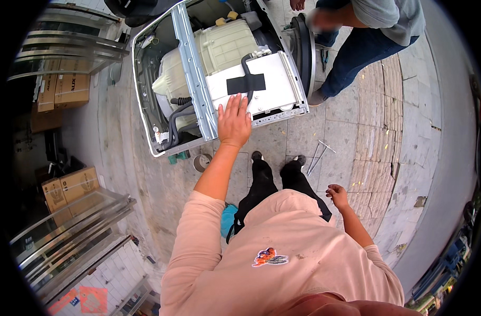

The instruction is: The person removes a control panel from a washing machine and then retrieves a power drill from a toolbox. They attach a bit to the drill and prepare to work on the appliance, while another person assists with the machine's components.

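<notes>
A front-loading washing machine [218,141] stands before me with its top panel off. Inside show a pale plastic tub [227,45], dark hoses and a grey-blue metal crossbar [190,63]. A white plastic drawer housing [274,92] with a black patch sits at its right front corner. My left hand [234,121] lies flat on the edge of this housing beside the crossbar, fingers stretched out. Low at my right side hangs my right hand [337,195], its fingers loosely bent and apart, with nothing visible in them.
Another person [377,26] stands right of the machine by its dark round door [303,52]. Pliers [324,58] lie near that person's foot. A T-handled metal tool [319,157] and a round tin [201,163] are on the paving. Cardboard boxes [72,87] stand at left.
</notes>
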### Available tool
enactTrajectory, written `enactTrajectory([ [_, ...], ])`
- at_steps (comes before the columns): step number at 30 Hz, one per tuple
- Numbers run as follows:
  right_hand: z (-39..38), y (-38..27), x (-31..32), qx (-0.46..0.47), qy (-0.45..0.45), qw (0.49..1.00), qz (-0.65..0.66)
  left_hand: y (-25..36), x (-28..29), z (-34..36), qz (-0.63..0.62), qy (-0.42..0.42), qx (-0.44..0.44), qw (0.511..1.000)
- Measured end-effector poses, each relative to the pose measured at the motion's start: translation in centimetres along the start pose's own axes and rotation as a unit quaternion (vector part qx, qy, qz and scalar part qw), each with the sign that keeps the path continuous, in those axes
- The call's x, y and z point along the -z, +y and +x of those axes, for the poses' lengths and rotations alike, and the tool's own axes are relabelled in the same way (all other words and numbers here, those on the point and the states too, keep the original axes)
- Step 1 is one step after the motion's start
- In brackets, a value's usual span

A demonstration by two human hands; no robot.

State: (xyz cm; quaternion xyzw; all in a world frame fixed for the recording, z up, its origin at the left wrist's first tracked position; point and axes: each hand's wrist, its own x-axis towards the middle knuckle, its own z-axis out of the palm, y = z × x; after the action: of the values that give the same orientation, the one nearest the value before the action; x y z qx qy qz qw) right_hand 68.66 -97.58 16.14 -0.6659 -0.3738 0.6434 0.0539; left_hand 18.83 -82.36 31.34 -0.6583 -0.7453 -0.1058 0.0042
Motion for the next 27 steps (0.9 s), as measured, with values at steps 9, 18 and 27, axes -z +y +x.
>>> enactTrajectory([
  [9, -1.0, -1.3, -0.5, -0.007, 0.012, 1.0, 0.018, -0.1, 0.0, -0.1, 0.018, -0.001, 0.003, 1.0],
  [18, 0.4, 1.3, 0.7, 0.014, 0.018, 0.999, 0.031, 0.3, -0.6, -0.1, 0.028, 0.005, -0.01, 1.0],
  [27, -2.2, 3.9, -1.6, 0.031, 0.08, 0.991, 0.098, 0.8, -0.6, -0.1, 0.031, 0.004, -0.026, 0.999],
])
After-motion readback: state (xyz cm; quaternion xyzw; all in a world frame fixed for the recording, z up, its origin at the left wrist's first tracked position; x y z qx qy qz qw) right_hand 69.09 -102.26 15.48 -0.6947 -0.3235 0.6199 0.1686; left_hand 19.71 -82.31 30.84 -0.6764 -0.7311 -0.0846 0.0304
